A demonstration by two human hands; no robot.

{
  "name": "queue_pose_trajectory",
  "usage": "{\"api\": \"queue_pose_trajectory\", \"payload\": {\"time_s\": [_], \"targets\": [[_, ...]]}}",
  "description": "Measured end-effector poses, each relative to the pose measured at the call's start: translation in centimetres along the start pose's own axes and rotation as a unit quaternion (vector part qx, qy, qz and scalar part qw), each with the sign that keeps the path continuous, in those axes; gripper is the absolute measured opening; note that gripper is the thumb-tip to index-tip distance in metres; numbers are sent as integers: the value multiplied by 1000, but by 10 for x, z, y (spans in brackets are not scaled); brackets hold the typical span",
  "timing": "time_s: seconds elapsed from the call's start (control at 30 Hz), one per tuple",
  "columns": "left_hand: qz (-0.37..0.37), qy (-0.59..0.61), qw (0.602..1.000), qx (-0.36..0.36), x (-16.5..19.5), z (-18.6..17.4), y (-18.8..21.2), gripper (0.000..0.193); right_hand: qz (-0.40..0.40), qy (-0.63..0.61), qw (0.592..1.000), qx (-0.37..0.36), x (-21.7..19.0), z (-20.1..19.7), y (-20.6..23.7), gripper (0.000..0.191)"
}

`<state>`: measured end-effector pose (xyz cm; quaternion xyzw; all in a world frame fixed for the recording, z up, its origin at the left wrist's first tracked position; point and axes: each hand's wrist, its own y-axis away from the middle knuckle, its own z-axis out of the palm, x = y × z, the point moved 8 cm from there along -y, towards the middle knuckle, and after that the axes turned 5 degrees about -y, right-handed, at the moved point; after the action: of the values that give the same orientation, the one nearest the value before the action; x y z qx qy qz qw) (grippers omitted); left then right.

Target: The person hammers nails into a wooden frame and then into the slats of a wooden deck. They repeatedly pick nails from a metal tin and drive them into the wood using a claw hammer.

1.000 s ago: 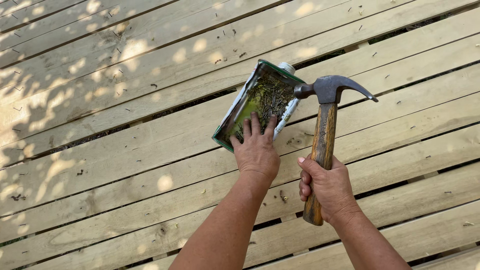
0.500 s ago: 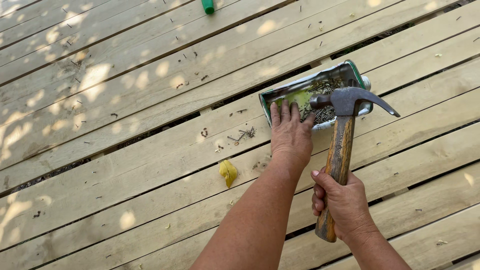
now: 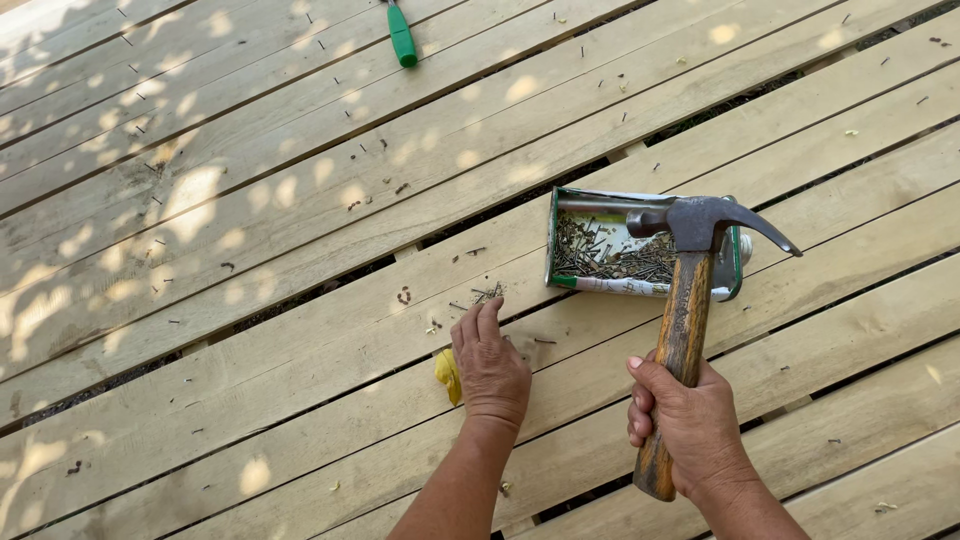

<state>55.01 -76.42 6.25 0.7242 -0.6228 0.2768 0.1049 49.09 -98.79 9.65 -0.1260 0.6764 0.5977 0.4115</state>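
Gripping a claw hammer (image 3: 685, 320) by its worn wooden handle, the right hand (image 3: 690, 420) has its fingers wrapped tight around the lower shaft, and the steel head hangs over the right end of an open green-rimmed tin (image 3: 640, 245). The tin lies on its side on the plank deck (image 3: 250, 330), filled with a heap of small dark nails (image 3: 615, 258). The left hand (image 3: 490, 365) rests palm down on a plank just left of the tin, its fingers held close together and stretched toward a small scatter of loose nails (image 3: 485, 293); whether the fingertips pinch one cannot be told. A yellow scrap (image 3: 446, 375) peeks out from under the left edge of that hand. More stray nails dot the boards all around, and dark gaps run between the planks. Far off at the top edge lies a green-handled tool (image 3: 401, 35), well apart from both hands. Dappled sunlight spots the left half of the deck.
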Motion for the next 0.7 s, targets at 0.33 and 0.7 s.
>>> {"api": "queue_pose_trajectory", "payload": {"time_s": [0.33,0.7], "targets": [[-145,1,989,23,-53,-3,-32,35,3,14,999,-31,5,25,3,20],[110,27,986,-126,6,11,-22,20,2,31,999,-40,8,47,0,20]]}}
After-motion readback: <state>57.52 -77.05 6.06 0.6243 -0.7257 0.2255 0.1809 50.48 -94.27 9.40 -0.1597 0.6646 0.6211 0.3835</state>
